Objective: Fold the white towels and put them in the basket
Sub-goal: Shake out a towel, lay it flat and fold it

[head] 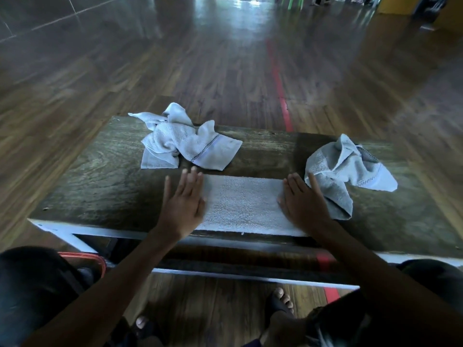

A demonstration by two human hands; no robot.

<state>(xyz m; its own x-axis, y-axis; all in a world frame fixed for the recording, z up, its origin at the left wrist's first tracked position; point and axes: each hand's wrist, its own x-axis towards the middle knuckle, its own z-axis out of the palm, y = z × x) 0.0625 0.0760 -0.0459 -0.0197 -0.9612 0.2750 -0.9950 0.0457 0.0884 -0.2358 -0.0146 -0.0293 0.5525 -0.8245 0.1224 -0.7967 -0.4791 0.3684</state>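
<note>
Both hands lie flat and open, the left hand (184, 199) and right hand (302, 196) pressing the ends of the folded towel (241, 204), probably to smooth it. It lies on the surface (100, 171) near its front edge; two crumpled towels (185, 141) (348, 166) wait behind, and no basket is clearly visible.

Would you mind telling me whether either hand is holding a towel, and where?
Nothing is gripped. The left hand and right hand lie flat, palms down, on opposite ends of the flat towel.

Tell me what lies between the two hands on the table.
In the head view, the flattened white towel spans the gap between the left hand and the right hand, both resting flat on its ends.
</note>
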